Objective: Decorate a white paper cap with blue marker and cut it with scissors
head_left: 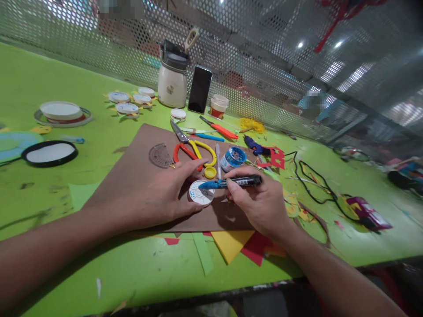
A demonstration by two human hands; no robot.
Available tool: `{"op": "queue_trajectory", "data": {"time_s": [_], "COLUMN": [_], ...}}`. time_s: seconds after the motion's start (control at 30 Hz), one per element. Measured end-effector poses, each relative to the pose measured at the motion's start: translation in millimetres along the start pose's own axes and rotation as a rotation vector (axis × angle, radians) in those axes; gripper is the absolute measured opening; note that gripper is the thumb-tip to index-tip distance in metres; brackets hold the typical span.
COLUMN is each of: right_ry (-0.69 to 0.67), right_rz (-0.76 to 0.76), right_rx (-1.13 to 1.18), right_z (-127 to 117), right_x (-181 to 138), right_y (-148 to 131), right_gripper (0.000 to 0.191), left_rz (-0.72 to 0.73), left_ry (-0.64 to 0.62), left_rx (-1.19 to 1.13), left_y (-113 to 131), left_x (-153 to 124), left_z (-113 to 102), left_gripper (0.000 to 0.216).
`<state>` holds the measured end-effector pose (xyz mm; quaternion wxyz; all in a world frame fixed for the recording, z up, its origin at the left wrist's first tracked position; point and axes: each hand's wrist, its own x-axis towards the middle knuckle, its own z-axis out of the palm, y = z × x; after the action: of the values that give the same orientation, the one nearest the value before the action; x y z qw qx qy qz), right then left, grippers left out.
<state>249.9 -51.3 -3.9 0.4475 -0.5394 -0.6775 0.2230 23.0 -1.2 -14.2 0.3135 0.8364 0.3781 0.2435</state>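
My left hand (165, 191) grips a small white round lid (197, 197) by its edge, thumb and fingers at its left side. Dark lines and blue dots mark the lid's top. In my right hand (261, 200) is a black marker (246, 181) with a blue-stained front end, its tip touching or just over the lid. Both hands rest over a brown board (132, 171). Just beyond them lie red-and-yellow scissors (188, 143), a small yellow cap (209, 172), a clear protractor (160, 156) and an open jar of blue paint (234, 157).
At the back stand a white bottle (172, 86), a phone (200, 89) and a small tub (219, 106) before a perforated screen. Several decorated discs (127, 109) sit back left. A glue gun (254, 145), a black cable (307, 178) and an orange cutter (224, 131) lie rightward. Paper scraps (231, 246) lie in front.
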Motion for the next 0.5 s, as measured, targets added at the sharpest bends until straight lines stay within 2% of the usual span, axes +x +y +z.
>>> {"op": "queue_trajectory", "data": {"time_s": [0.2,0.4,0.5], "right_ry": [0.089,0.194,0.268], "right_rz": [0.036,-0.032,-0.047], "right_rx": [0.071,0.271,0.427], "right_z": [-6,-7,-16], "right_x": [1,10,22], "right_y": [-6,-15,-15], "right_gripper": [0.014,0.004,0.008], "left_rz": [-0.019,-0.088,-0.084], "left_ry": [-0.004,-0.027,0.016], "left_rx": [0.015,0.014,0.038], "left_y": [-2,-4,-10], "left_x": [1,-1,-3], "left_z": [0,2,3], "left_gripper": [0.084,0.079,0.071]}}
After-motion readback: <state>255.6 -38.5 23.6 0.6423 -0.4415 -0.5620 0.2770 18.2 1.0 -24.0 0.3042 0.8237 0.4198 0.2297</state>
